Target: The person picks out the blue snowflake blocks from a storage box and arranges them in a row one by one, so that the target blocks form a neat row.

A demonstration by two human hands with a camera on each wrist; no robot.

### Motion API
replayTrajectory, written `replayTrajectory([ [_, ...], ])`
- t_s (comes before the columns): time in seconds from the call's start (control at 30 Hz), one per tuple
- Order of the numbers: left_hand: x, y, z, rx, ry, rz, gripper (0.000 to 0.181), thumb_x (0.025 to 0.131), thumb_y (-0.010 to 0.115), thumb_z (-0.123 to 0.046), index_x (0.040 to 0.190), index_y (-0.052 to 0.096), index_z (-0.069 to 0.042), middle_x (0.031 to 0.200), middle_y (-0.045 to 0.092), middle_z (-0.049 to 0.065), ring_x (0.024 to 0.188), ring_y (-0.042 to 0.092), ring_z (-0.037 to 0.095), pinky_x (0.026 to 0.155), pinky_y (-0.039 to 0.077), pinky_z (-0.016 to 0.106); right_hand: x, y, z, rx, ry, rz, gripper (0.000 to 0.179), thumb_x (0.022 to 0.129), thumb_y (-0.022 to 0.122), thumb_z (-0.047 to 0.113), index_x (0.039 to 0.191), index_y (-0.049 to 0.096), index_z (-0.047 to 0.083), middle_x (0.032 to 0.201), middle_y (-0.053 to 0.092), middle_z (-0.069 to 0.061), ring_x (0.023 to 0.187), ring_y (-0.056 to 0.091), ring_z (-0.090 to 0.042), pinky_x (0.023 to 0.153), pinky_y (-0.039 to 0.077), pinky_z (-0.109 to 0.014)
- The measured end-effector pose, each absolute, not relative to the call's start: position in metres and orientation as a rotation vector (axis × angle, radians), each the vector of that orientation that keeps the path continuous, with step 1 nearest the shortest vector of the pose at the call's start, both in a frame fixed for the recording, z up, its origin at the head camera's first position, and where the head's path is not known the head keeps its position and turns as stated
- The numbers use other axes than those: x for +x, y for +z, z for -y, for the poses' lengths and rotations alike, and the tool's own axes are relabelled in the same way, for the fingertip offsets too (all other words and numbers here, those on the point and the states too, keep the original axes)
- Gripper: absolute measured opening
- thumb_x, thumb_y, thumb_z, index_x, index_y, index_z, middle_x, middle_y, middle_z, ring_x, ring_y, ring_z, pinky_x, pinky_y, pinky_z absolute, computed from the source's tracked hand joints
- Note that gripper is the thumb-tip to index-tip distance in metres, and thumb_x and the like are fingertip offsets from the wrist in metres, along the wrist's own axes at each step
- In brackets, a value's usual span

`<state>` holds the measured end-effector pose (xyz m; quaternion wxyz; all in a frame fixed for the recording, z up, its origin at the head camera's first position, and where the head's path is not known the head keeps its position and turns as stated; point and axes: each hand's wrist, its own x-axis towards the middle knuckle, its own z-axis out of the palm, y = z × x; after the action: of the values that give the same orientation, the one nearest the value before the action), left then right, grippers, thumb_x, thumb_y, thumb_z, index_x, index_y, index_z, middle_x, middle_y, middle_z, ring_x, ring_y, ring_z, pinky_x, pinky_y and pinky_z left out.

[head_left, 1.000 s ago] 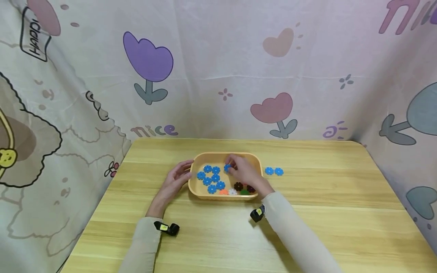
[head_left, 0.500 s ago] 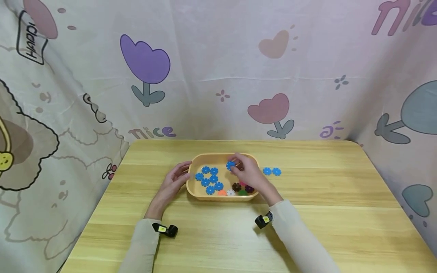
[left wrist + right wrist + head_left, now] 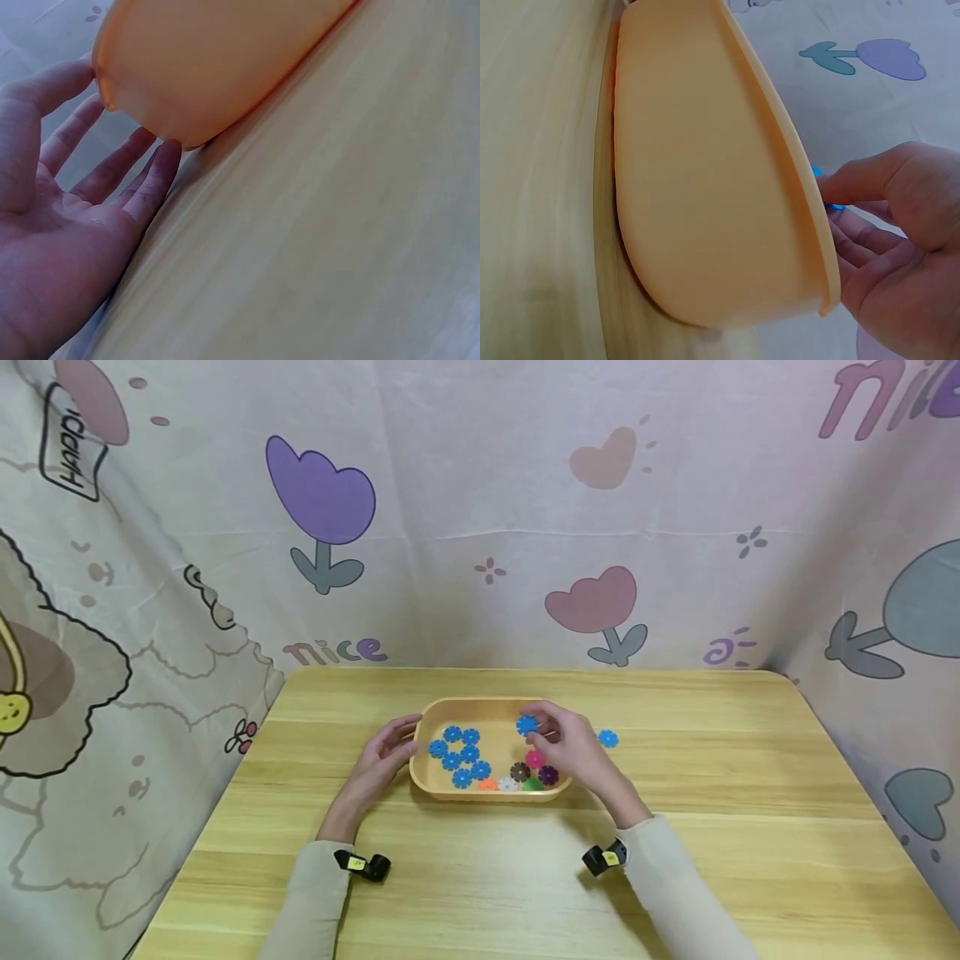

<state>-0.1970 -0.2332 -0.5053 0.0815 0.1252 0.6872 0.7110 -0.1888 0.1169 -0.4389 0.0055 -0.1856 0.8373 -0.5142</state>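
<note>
While the left hand (image 3: 378,762), fingers spread, touches the yellow tray (image 3: 491,718) at its left end, we note blue discs (image 3: 452,761) inside; the right hand (image 3: 576,743) has shifted rightward, pinching one blue disc (image 3: 527,725) above the tray, not set down; the right rim (image 3: 829,277) separates it from the tabletop disc (image 3: 607,738).

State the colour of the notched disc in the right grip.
Blue; the notched disc shows best in the head view.

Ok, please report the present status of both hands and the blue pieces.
Left hand touching tray, left end. Right hand pinching blue piece above tray's right part. Another blue piece lies right of tray, more inside. No obstruction seen.
</note>
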Motion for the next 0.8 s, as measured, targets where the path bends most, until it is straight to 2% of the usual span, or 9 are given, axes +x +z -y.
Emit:
replayTrajectory([
  [0.33, -0.199, -0.506, 0.233, 0.392, 2.106, -2.07, 0.052, 0.104, 0.061, -0.015, 0.153, 0.044, -0.006, 0.157, 0.042, 0.019, 0.142, 0.043, 0.037, 0.105, 0.05, 0.03, -0.181, -0.437, -0.131, -0.639, -1.626, -2.668, 0.043, 0.089, 0.073, -0.008, 0.129, 0.067, 0.005, 0.099, 0.068, -0.009, 0.09, 0.069, -0.023, 0.08, 0.061, -0.029],
  [0.8, -0.196, -0.505, 0.233, 0.371, 2.123, -2.053, 0.051, 0.104, 0.062, -0.014, 0.152, 0.046, -0.008, 0.156, 0.043, 0.017, 0.142, 0.043, 0.038, 0.105, 0.05, 0.032, -0.171, -0.438, -0.153, -0.624, -1.683, -2.716, 0.039, 0.088, 0.074, -0.01, 0.125, 0.069, 0.0, 0.099, 0.073, -0.011, 0.09, 0.07, -0.025, 0.081, 0.062, -0.032],
])
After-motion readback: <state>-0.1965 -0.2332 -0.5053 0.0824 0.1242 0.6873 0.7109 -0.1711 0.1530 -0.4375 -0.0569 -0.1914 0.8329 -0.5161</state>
